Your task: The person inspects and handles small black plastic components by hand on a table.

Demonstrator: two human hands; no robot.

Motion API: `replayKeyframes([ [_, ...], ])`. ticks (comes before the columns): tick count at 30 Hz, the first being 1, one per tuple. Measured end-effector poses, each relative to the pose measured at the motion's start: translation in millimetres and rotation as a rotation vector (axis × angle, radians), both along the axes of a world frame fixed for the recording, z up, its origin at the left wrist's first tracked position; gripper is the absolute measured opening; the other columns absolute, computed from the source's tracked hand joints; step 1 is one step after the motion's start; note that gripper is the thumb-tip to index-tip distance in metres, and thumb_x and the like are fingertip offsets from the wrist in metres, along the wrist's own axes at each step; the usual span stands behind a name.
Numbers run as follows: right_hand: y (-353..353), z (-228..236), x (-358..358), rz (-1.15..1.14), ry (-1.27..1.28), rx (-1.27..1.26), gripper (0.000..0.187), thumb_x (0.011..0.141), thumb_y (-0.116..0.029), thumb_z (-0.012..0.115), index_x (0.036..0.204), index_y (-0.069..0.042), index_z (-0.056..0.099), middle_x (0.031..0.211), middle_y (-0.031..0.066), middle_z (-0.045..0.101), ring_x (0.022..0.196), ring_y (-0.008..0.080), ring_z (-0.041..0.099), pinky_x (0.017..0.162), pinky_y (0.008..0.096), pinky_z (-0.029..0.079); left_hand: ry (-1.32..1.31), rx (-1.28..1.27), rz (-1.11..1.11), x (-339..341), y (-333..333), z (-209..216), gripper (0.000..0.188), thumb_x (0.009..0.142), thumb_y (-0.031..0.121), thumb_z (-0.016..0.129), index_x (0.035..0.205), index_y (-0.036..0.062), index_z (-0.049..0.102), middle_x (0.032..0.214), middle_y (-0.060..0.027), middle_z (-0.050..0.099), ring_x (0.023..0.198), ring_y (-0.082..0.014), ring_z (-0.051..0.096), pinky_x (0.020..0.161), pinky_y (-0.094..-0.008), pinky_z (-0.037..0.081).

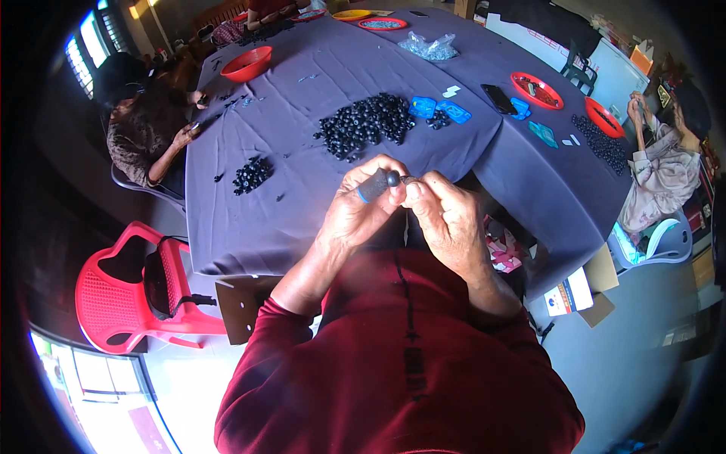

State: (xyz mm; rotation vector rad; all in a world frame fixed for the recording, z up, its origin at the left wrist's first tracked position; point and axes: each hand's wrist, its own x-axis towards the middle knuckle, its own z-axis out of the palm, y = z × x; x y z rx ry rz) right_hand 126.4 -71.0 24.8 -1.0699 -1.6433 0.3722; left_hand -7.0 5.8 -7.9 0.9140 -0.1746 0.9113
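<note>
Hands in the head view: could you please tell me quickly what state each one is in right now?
Left hand: closed around a small dark tool with a blue band.
Right hand: fingers pinched at the tool's tip; what they pinch cannot be told.

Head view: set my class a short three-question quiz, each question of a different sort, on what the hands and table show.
1. True or false: both hands meet at one small dark tool.
2. Which chair stands empty on the person's left? A green, B red, C white.
3. What lies heaped mid-table?

Key:
1. True: left hand and right hand pinch the dark tool.
2. B: red chair.
3. Small black parts on the purple cloth.
</note>
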Motion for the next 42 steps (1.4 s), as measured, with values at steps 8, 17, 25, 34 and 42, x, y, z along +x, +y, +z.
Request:
replayKeyframes([
  [8, 2.5, -2.4, 2.9, -0.020, -0.067, -0.018, 0.022, 0.088, -0.016, 0.051, 0.074, 0.001, 0.051, 0.059, 0.0077, 0.053, 0.051, 0.0094, 0.047, 0.048, 0.0253, 0.037, 0.032, 0.064, 0.054, -0.8, 1.0, -0.1, 0.038, 0.078, 0.027, 0.065, 0.095, -0.0042, 0.052, 0.080, -0.0052, 0.054, 0.074, -0.0106, 0.050, 0.071, -0.0242, 0.041],
  [17, 1.6, -0.8, 2.5, -0.060, -0.117, 0.010, 0.024, 0.087, -0.017, 0.052, 0.071, 0.001, 0.050, 0.055, 0.0076, 0.048, 0.048, 0.0110, 0.043, 0.046, 0.0264, 0.036, 0.084, 0.043, 0.078, -1.5, 0.5, 1.8, 0.026, 0.080, 0.017, 0.062, 0.092, -0.0044, 0.055, 0.083, -0.0058, 0.055, 0.073, -0.0093, 0.051, 0.070, -0.0228, 0.042],
  [25, 3.5, -6.8, -6.4, 0.022, -0.016, 0.081, 0.022, 0.087, -0.017, 0.052, 0.074, 0.001, 0.052, 0.057, 0.0030, 0.047, 0.048, 0.0069, 0.040, 0.045, 0.0245, 0.035, 0.012, 0.070, 0.136, 3.4, 1.0, -5.1, 0.018, 0.080, 0.012, 0.060, 0.091, -0.0020, 0.056, 0.085, -0.0085, 0.057, 0.072, -0.0113, 0.053, 0.067, -0.0241, 0.044],
  [34, 2.5, 9.7, 16.6, -0.034, 0.271, 0.050, 0.030, 0.092, -0.023, 0.044, 0.072, -0.001, 0.051, 0.050, -0.0030, 0.041, 0.039, 0.0012, 0.034, 0.036, 0.0172, 0.026, 0.759, 0.578, 1.433, -129.2, 119.5, -26.4, 0.012, 0.075, 0.004, 0.057, 0.086, 0.0033, 0.060, 0.075, -0.0063, 0.061, 0.069, -0.0190, 0.059, 0.065, -0.0310, 0.047],
  [42, 4.1, 0.2, 4.5, 0.059, 0.231, -0.050, 0.030, 0.091, -0.024, 0.045, 0.070, -0.003, 0.050, 0.051, -0.0045, 0.040, 0.041, -0.0001, 0.033, 0.036, 0.0167, 0.025, 1.897, 0.591, 1.733, -238.4, 176.7, -98.5, 0.012, 0.069, 0.006, 0.049, 0.079, 0.0064, 0.057, 0.079, -0.0163, 0.061, 0.074, -0.0346, 0.059, 0.064, -0.0458, 0.045],
])
